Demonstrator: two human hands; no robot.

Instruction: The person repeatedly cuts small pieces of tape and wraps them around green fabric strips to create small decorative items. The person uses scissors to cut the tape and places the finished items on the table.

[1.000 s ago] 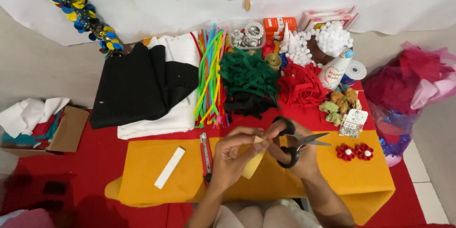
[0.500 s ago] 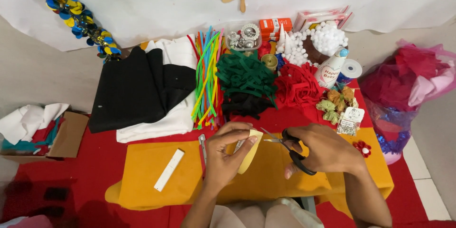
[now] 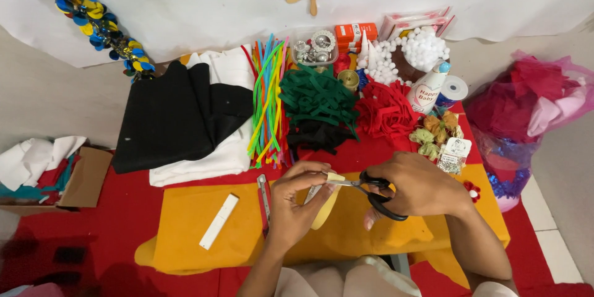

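Two hands meet over a sheet of yellow felt (image 3: 204, 235) laid across the red cloth (image 3: 124, 204). The left hand (image 3: 297, 201) pinches a small pale yellow piece (image 3: 327, 205) between thumb and fingertips and holds it just above the sheet. The right hand (image 3: 421, 185) is curled through the loops of black-handled scissors (image 3: 378, 195), whose blades reach the piece's top edge; whether they are parted cannot be made out. The piece looks light and limp, likely to bend under the blades, so a grip close beside the cut line would steady it best. A craft knife (image 3: 264, 195) and a white stick (image 3: 215, 230) lie to the left on the sheet. Beyond sit coloured pipe cleaners (image 3: 267, 99), green strips (image 3: 317, 96), red strips (image 3: 385, 111), black fabric (image 3: 176, 114), white pompoms (image 3: 405, 52) and a pink net bag (image 3: 526, 102).
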